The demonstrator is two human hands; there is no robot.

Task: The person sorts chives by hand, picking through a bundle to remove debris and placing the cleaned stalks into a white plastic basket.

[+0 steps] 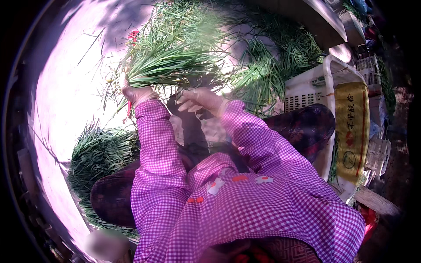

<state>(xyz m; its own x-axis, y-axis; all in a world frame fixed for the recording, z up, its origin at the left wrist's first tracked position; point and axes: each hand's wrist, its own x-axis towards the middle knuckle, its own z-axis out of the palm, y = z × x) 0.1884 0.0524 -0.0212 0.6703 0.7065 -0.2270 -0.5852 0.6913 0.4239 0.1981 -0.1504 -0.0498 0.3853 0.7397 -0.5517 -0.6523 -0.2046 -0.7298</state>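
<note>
My left hand (136, 91), in a thin pale glove, grips the base end of a bundle of long green leafy stalks (167, 65), whose tips fan out to the right. My right hand (202, 100), gloved too, is just below and right of the bundle, its fingers loosely curled and apart, with nothing seen in them. Beyond the bundle spreads a loose heap of the same stalks (187, 23). A smaller pile (260, 72) lies on the ground to the right of my right hand.
A stack of green stalks (102, 154) lies beside my left knee. At the right stands a white plastic crate (304, 83) with a yellow printed sack (351, 131) over its side. More stalks (296, 42) lie beyond it. A blurred round shape (107, 245) is at bottom left.
</note>
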